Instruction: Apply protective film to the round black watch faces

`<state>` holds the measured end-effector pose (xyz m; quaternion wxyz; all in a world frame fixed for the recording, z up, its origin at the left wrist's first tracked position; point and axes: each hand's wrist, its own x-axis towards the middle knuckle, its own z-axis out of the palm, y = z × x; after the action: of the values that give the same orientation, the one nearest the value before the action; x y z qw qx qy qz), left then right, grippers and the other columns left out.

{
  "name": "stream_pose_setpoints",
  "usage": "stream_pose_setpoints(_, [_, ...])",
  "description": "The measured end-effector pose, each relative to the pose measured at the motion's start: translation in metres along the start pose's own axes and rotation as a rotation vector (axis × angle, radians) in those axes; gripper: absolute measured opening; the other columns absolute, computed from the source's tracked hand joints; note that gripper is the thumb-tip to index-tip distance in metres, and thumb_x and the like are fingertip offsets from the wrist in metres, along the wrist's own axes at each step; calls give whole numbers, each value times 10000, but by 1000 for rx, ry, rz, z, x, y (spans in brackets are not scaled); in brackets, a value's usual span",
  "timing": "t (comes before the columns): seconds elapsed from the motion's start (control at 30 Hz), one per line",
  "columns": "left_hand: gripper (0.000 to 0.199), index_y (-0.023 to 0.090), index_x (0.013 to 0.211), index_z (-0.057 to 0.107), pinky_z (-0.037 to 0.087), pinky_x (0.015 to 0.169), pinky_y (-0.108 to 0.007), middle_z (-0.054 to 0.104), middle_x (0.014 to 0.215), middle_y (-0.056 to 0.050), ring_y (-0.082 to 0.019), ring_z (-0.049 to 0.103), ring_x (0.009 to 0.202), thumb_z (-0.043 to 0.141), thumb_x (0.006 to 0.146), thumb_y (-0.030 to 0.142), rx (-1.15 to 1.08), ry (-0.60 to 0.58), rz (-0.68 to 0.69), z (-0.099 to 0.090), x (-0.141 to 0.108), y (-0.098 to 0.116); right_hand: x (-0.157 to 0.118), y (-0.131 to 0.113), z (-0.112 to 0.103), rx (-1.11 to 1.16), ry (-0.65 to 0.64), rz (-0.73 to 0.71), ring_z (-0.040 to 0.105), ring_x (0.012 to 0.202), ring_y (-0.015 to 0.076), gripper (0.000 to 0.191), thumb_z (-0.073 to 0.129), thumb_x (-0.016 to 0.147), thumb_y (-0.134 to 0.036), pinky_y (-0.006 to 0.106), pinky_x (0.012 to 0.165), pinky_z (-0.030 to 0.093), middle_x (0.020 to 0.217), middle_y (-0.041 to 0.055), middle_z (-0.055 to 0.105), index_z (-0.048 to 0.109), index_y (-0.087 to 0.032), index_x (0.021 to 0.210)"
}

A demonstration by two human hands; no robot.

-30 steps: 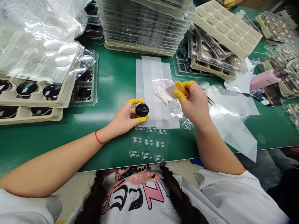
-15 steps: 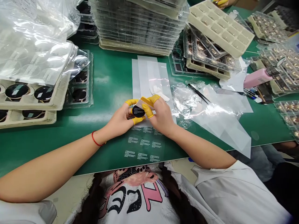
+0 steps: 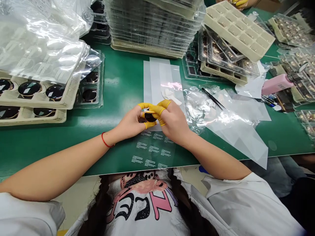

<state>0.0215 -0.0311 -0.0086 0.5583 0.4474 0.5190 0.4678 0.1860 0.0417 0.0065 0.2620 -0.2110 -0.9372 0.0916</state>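
Close fingertip work is in hand on a round black disc (image 3: 149, 117), held just above frosted film sheets (image 3: 159, 77) on the green work mat (image 3: 123, 75). The left hand (image 3: 129, 123) grips the disc by its edge between yellow finger cots (image 3: 145, 105), while the right hand (image 3: 173, 123) pinches down on top of it (any thin film in that pinch is too small to tell). The left forearm (image 3: 61, 170) and right forearm (image 3: 216, 157) angle inward, bringing both hands together.
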Motion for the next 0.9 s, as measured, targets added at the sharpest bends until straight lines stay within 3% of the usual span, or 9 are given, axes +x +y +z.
stream_pose_setpoints(0.2, [544, 155, 1153, 476, 457, 543, -179, 631, 802, 28, -85, 604, 653, 727, 672, 123, 30, 11, -46, 0, 0, 4, -9, -5, 6, -247, 50, -227, 451, 836, 197, 290, 397, 932, -111, 335, 694, 406, 901, 78, 593, 669, -207, 959])
stream_pose_setpoints(0.3, [561, 153, 1145, 478, 488, 599, -188, 645, 855, 10, -95, 628, 711, 745, 652, 127, -13, -1, -40, -1, 1, 3, -12, -7, 2, -271, 137, -304, 433, 811, 189, 235, 449, 917, -99, 318, 682, 408, 871, 78, 589, 669, -182, 925])
stream_pose_setpoints(0.43, [610, 154, 1157, 485, 519, 701, -224, 656, 939, -16, -122, 650, 807, 765, 617, 104, -34, 7, -19, -3, 1, -2, -17, -10, 0, -262, 155, -305, 449, 788, 187, 228, 453, 922, -109, 313, 661, 408, 824, 77, 590, 664, -172, 863])
stream_pose_setpoints(0.6, [574, 155, 1153, 478, 519, 674, -224, 655, 897, -9, -115, 646, 769, 768, 658, 131, -41, -7, -15, -5, 1, -4, -18, -4, -4, -32, 26, -142, 530, 763, 158, 177, 463, 945, -162, 288, 620, 441, 838, 52, 610, 638, -189, 935])
stream_pose_setpoints(0.8, [550, 192, 1176, 465, 519, 656, -217, 650, 861, 13, -105, 647, 744, 757, 711, 173, -20, -1, 13, -5, 1, -9, -7, 5, -25, 338, 203, 287, 576, 829, 150, 110, 543, 937, -237, 307, 710, 487, 904, 17, 637, 633, -249, 999])
stream_pose_setpoints(0.9, [550, 202, 1212, 453, 497, 613, -205, 648, 811, 23, -104, 643, 705, 736, 740, 192, 21, -7, 24, -4, 0, -12, -8, 2, -25, 322, 108, 225, 571, 805, 157, 97, 543, 935, -263, 323, 718, 476, 877, 17, 646, 630, -236, 968])
